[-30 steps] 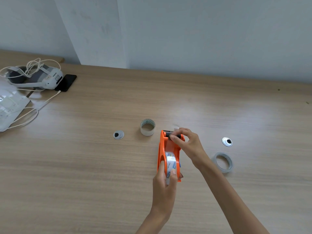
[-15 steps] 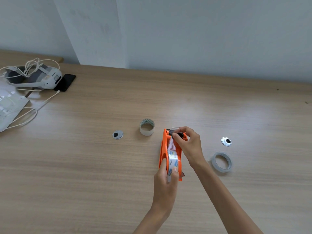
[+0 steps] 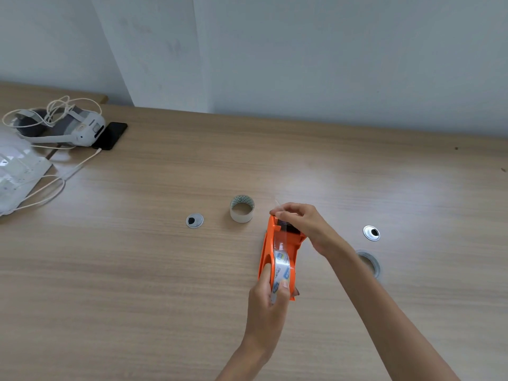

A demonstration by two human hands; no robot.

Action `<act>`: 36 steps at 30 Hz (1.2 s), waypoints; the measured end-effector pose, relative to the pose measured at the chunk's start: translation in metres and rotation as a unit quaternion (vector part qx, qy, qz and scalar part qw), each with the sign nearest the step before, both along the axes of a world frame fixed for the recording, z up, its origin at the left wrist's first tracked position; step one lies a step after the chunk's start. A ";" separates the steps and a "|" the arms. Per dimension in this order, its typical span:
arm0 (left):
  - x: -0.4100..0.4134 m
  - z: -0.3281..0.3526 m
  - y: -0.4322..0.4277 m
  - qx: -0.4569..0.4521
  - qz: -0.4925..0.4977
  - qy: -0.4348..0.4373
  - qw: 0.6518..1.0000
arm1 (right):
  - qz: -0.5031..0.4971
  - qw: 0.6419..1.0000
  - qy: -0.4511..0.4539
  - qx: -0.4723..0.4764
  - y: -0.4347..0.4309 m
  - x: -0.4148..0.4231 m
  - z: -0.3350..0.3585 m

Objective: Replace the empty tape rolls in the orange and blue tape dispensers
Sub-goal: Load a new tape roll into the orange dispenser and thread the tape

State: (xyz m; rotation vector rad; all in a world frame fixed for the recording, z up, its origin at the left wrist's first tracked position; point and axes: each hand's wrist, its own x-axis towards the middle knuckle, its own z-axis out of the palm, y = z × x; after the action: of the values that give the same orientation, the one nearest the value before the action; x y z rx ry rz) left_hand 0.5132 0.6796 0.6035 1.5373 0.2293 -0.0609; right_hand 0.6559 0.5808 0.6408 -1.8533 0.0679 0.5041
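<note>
Head view: I am looking down at the orange tape dispenser (image 3: 275,243), which is lying on the bench (image 3: 137,270) between my two hands. It is a bright orange plastic shell with a black cutter at its far end. A roll of clear tape (image 3: 281,266) with blue and yellow print on its core is sitting inside it.

My left hand (image 3: 268,296) is clamping the near end. The thumb is pressing along the shell's left side and the fingers are curling over the roll.

My right hand (image 3: 305,224) is arching over the far end. Its fingertips are bunched together, pinching the tape strip (image 3: 283,237) that is running from the roll up to the cutter.

An empty cardboard core (image 3: 242,209) is standing on the bench just left of my right hand. A flat tape roll (image 3: 371,264) is lying just right of my right forearm, partly hidden by it. Two metal discs are lying flat, one (image 3: 194,220) well left of my hands and one (image 3: 371,232) to the right of them.
</note>
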 end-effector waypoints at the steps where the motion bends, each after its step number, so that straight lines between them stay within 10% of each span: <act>1: -0.001 -0.001 0.001 -0.001 -0.003 -0.003 1.000 | 0.015 1.000 0.004 -0.005 0.000 0.004 0.002; 26: -0.003 0.003 0.024 -0.022 0.039 -0.023 0.999 | 0.018 0.989 0.143 0.023 0.007 0.040 -0.022; 36: -0.009 0.002 0.033 -0.038 0.042 -0.044 0.997 | -0.001 0.850 0.296 0.435 0.028 0.019 -0.076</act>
State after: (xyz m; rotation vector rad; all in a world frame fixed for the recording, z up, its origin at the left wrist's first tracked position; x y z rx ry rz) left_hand 0.5044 0.7130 0.6055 1.4504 0.2190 0.0639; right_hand 0.6753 0.6091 0.5652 -0.7644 0.2146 0.9122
